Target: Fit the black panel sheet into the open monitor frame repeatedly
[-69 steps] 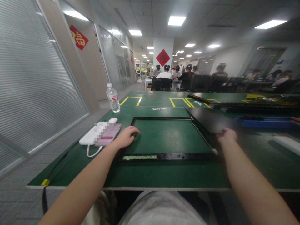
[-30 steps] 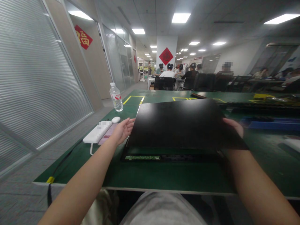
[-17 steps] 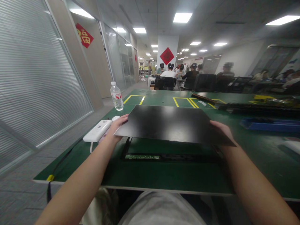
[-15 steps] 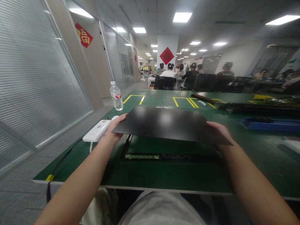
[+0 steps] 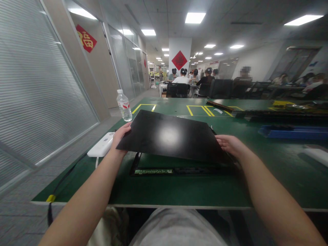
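Note:
A thin, glossy black panel (image 5: pixel 166 135) is held tilted above the table, its right side lower than its left. My left hand (image 5: pixel 121 136) is closed around the left edge, with the thumb near the top. At the right edge, my right hand (image 5: pixel 230 145) pinches the panel, its fingers pointing inward and partly hidden. Under the panel a black rectangular frame (image 5: pixel 200 171) lies flat on the table. Along its near side runs a green circuit board strip (image 5: pixel 153 171). The panel covers most of the frame's far part.
A water bottle (image 5: pixel 124 106) and a white power bank-like box (image 5: pixel 101 145) with a cable stand left on the green table (image 5: pixel 179 194). To the right lie a blue tray-like strip (image 5: pixel 294 132), long dark bars (image 5: pixel 282 115) and a white object (image 5: pixel 317 153). People sit farther back.
The panel has tilted, its right side dropping toward the frame and its left far corner rising. My right hand has shifted left along with the panel's edge, and its fingers show more.

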The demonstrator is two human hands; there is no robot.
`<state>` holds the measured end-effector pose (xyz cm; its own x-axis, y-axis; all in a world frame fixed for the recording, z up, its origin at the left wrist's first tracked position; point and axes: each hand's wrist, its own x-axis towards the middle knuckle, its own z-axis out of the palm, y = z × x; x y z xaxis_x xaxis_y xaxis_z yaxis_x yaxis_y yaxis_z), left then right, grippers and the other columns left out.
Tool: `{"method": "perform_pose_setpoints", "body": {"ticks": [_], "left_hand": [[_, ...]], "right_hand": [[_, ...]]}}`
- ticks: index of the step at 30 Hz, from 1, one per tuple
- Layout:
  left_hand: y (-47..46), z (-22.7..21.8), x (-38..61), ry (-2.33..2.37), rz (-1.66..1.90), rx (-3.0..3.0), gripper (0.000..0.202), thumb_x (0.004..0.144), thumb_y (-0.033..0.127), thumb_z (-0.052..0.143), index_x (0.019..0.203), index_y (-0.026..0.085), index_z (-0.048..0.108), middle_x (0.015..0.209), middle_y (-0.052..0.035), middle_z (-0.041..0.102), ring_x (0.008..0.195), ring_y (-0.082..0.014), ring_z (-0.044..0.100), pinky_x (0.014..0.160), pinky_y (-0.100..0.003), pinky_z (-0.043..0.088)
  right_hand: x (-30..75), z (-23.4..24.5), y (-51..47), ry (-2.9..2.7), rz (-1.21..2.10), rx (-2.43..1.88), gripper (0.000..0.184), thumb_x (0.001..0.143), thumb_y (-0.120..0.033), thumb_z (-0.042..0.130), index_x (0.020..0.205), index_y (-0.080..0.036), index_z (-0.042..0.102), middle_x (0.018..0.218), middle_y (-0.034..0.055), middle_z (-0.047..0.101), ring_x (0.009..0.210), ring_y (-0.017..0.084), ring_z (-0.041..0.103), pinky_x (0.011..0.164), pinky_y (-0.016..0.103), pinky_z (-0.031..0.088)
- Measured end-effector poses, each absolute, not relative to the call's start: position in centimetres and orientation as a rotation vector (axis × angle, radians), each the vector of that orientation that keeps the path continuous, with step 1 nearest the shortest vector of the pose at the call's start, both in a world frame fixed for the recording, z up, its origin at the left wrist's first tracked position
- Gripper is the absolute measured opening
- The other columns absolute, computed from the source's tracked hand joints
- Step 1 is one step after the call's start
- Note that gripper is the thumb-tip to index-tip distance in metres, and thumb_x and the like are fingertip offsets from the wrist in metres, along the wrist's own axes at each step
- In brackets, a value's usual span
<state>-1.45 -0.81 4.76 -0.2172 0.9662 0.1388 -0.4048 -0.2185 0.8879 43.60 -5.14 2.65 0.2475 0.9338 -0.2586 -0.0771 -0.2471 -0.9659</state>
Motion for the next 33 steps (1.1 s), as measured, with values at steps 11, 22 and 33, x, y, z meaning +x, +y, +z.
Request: {"method": "perform_pose_setpoints", "body": {"ticks": [11, 22, 33], "left_hand": [[-0.5, 4.1, -0.8, 1.040, 1.638, 0.952, 0.033, 0.050, 0.020, 0.074, 0.083, 0.017, 0.071, 0.078, -0.0027, 0.075, 0.082, -0.0249, 0.069, 0.074, -0.033, 0.054], [-0.3, 3.2, -0.4, 1.038, 1.560, 0.978, 0.040, 0.049, 0.020, 0.077, 0.089, 0.015, 0.072, 0.079, -0.0029, 0.075, 0.071, -0.0193, 0.067, 0.069, -0.029, 0.053], [-0.8, 2.9, 0.2, 1.057, 1.516, 1.016, 0.046, 0.048, 0.023, 0.081, 0.092, 0.016, 0.069, 0.079, -0.0036, 0.072, 0.072, -0.0208, 0.066, 0.070, -0.032, 0.050]], "right_hand": [[44.2, 2.5, -5.0, -0.774, 1.031, -1.601, 0.033, 0.086, -0.028, 0.055, 0.114, -0.013, 0.062, 0.070, 0.0122, 0.073, 0.062, 0.021, 0.070, 0.061, 0.029, 0.056], [43.7, 3.1, -5.1, -0.835, 0.896, -1.774, 0.036, 0.087, -0.031, 0.052, 0.120, -0.016, 0.062, 0.061, 0.0076, 0.070, 0.053, 0.018, 0.065, 0.050, 0.023, 0.045], [44.5, 2.5, -5.0, -0.933, 0.665, -1.832, 0.024, 0.083, -0.029, 0.059, 0.101, -0.015, 0.068, 0.059, 0.0071, 0.069, 0.044, 0.014, 0.051, 0.047, 0.025, 0.037]]}}
